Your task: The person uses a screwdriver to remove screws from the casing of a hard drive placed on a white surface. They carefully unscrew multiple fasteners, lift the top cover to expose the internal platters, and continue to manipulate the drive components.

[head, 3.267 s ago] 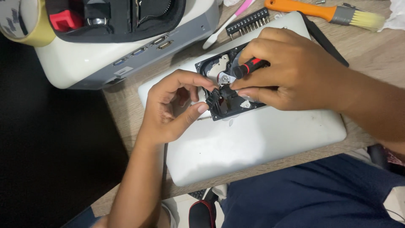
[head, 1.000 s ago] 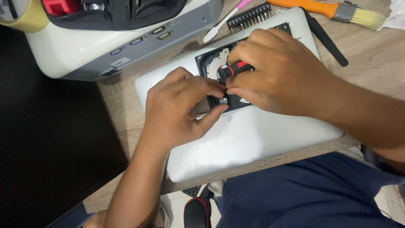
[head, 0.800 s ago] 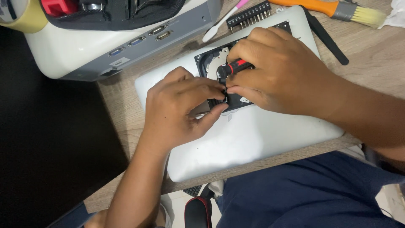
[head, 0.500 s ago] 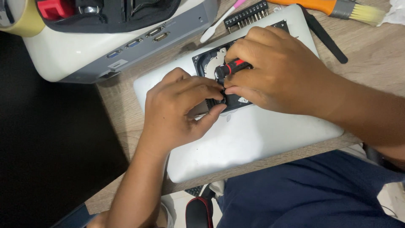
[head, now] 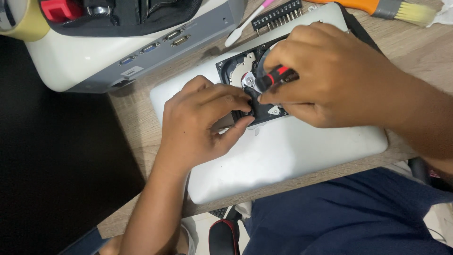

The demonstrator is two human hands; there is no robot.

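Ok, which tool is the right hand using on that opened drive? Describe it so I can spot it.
Start at the white closed laptop on the wooden desk; the black opened drive lies on its lid. Over the drive, the right hand grips a small screwdriver. Its red-and-black handle sets it apart from the orange-handled brush.

You appear to be at a home electronics-repair table (head: 141,123): wooden top, opened hard drive (head: 245,80), screwdriver bit rack (head: 277,15), orange-handled brush (head: 377,7), tape roll (head: 19,21), grey-white projector (head: 122,52).
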